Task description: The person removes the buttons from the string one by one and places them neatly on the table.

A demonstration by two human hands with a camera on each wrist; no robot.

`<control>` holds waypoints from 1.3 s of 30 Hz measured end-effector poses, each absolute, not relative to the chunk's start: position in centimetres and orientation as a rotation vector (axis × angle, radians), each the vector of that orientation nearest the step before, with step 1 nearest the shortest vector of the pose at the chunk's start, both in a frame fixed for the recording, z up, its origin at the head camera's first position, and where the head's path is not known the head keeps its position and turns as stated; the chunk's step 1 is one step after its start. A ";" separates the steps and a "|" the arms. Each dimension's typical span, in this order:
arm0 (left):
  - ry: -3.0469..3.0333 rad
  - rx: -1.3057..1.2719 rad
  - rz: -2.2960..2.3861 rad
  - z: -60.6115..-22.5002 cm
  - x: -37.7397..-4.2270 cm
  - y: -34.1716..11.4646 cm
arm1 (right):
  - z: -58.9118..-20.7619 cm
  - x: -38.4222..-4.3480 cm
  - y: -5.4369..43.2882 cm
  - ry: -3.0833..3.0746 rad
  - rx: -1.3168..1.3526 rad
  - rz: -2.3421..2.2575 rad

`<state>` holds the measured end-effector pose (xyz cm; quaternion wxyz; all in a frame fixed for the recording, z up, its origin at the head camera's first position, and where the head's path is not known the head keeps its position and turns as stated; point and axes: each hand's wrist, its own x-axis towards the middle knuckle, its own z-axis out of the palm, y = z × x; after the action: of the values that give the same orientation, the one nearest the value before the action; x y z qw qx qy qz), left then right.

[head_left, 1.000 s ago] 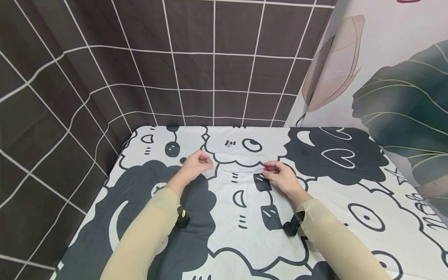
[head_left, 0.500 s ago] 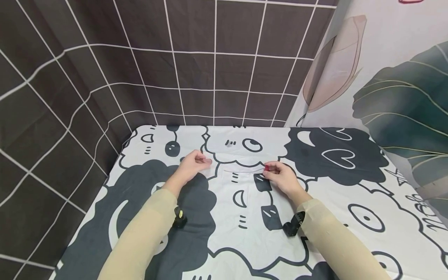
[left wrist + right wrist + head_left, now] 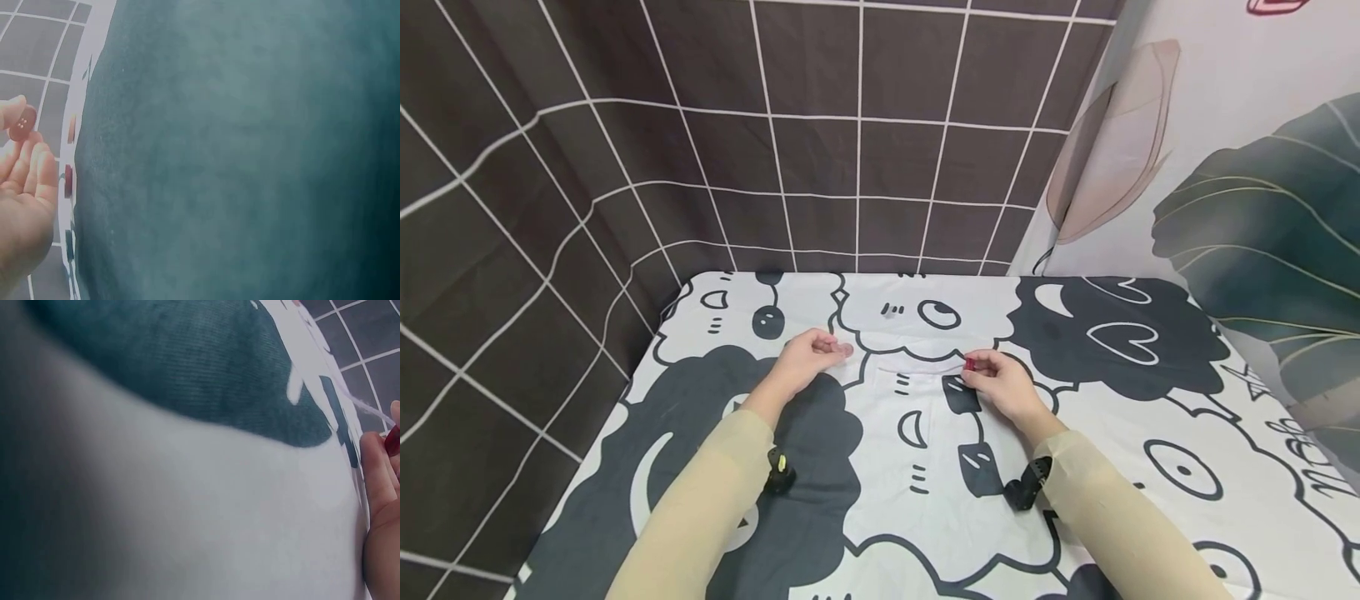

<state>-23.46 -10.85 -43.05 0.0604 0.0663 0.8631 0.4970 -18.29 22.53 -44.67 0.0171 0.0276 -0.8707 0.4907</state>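
Between the thumb and fingers of the left hand (image 3: 805,358) sits a reddish-brown button (image 3: 24,123), pinched near its rim, with its small holes showing in the left wrist view. Well apart from those fingers, across the cloth, the right hand (image 3: 1003,383) pinches a small red piece (image 3: 970,364) at its fingertips; the fingers hide most of it, so I cannot tell its full shape. From the right fingertips a thin white string (image 3: 373,411) runs off toward the left hand's side; against the white cloth its far end is hard to make out.

Past the left fingers, along the cloth's edge in the left wrist view, a few small flat shapes (image 3: 68,181) show side-on, pinkish, dark red and dark; I cannot tell what they are. Under both hands spreads a tablecloth (image 3: 895,512) printed with cartoon faces in black and white. Beyond the fingertips hangs a dark curtain (image 3: 812,150) with white grid lines, and off to the right of the right fingers, a pale leaf-print cloth (image 3: 1270,200).
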 end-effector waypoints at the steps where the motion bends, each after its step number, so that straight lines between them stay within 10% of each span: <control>1: 2.611 0.196 1.499 -43.1 -23.5 -10.9 | -44.7 -18.3 22.5 -2.704 0.085 1.530; 39: 2.717 0.168 1.391 -42.9 -23.5 -14.3 | -44.2 -18.5 22.2 -2.743 0.071 1.545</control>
<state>-23.49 -14.34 -42.90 0.0424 0.0549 0.8880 0.4545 -18.48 22.22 -44.19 -0.0039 0.0224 -0.8711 0.4905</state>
